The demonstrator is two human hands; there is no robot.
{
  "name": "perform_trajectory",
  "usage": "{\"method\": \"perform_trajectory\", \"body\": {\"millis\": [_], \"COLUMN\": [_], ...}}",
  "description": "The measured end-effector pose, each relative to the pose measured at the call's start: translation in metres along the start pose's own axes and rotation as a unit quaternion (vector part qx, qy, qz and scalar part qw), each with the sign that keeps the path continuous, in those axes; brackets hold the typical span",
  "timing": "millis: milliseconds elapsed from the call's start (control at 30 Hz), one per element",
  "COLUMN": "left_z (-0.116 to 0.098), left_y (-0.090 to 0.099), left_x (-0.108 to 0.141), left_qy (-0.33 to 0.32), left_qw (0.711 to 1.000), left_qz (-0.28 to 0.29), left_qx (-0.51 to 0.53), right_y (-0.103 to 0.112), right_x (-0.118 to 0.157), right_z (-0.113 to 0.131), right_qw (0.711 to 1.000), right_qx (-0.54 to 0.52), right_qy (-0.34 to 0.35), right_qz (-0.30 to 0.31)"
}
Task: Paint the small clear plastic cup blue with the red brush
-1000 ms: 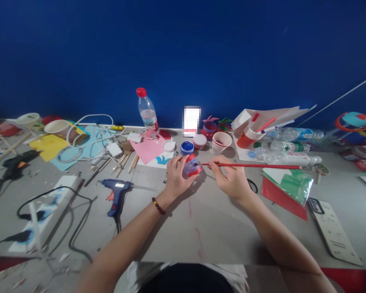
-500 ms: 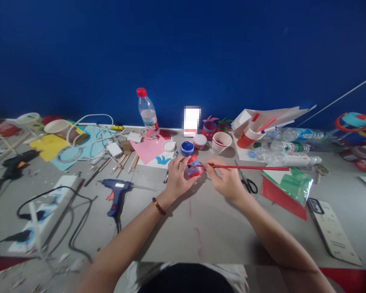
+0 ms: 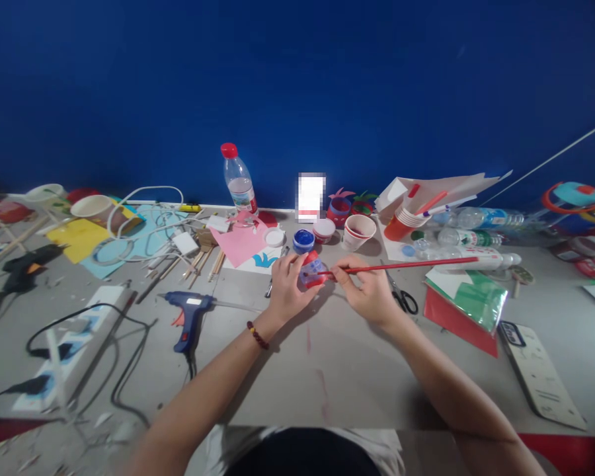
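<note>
Stretching up from the bottom edge, the left arm (image 3: 218,383) and right arm (image 3: 456,377) converge near the middle of the frame. At lower right lies a phone (image 3: 543,380); at lower left, a power strip (image 3: 72,350) with black plugs and cords runs at a slant. Nearer the centre, a blue glue gun (image 3: 193,314) lies on its side on the grey table (image 3: 272,396), to the left of a beaded bracelet (image 3: 258,335) on the left wrist.

Just right of the frame's centre line, the left hand (image 3: 290,284) grasps a small clear and red piece (image 3: 313,271), thumb on the near side and fingers curled at its left. The right hand (image 3: 367,287) pinches a thin red brush (image 3: 406,266) between thumb and fingers, its tip over the piece; whether it touches the surface, I cannot tell. The handle points to the right. Beside the right hand lie black scissors (image 3: 406,301), partly hidden, and farther right, red and green sheets (image 3: 476,301).

Beyond the piece stands an open pot of blue paint (image 3: 304,239), with a pink pot (image 3: 324,230) and a paper cup (image 3: 359,231) to its right. Pink paper (image 3: 240,246) lies left of the pots. Farther back, a red-capped bottle (image 3: 238,185) stands at centre left, and clear bottles (image 3: 476,238) lie at right. A blue wall (image 3: 297,86) fills the top.
</note>
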State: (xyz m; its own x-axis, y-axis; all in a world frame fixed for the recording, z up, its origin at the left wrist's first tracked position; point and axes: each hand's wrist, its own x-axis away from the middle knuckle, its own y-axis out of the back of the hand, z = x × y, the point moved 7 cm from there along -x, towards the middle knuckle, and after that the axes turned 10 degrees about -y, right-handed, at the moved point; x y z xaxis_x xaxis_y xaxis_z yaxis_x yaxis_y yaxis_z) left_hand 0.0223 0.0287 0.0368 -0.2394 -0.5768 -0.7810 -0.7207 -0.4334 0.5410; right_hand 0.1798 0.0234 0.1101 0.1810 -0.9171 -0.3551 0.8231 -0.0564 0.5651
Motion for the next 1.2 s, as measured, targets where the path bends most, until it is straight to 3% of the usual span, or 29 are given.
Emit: {"method": "perform_trajectory", "body": {"millis": [167,333,467,633,800,933,1200], "left_z": [0.003,0.004,0.005,0.003,0.002,0.002,0.001], "left_y": [-0.001,-0.001,0.0,-0.001,-0.002,-0.003,0.001], "left_x": [0.002,0.003,0.002,0.001,0.003,0.003,0.001], "left_qy": [0.002,0.0,0.017,0.022,0.009,0.002,0.004], "left_qw": [1.0,1.0,1.0,0.999,1.0,1.0,1.0], "left_qz": [0.01,0.007,0.015,0.023,0.015,0.021,0.008], "left_qx": [-0.016,-0.016,-0.009,0.0,-0.015,-0.016,-0.007], "right_y": [-0.011,0.0,0.012,0.018,-0.003,-0.014,0.007], "right_x": [0.001,-0.001,-0.004,-0.003,0.001,0.002,-0.004], "right_z": [0.011,0.02,0.012,0.006,0.004,0.008,0.019], "right_qw": [0.998,0.993,0.991,0.995,1.0,1.0,0.996], "right_qx": [0.048,0.094,0.115,0.066,0.01,0.019,0.05], "right_qy": [0.017,0.065,0.06,0.045,0.014,0.015,0.06], "right_qz": [0.02,-0.011,-0.04,-0.063,-0.001,0.014,-0.046]}}
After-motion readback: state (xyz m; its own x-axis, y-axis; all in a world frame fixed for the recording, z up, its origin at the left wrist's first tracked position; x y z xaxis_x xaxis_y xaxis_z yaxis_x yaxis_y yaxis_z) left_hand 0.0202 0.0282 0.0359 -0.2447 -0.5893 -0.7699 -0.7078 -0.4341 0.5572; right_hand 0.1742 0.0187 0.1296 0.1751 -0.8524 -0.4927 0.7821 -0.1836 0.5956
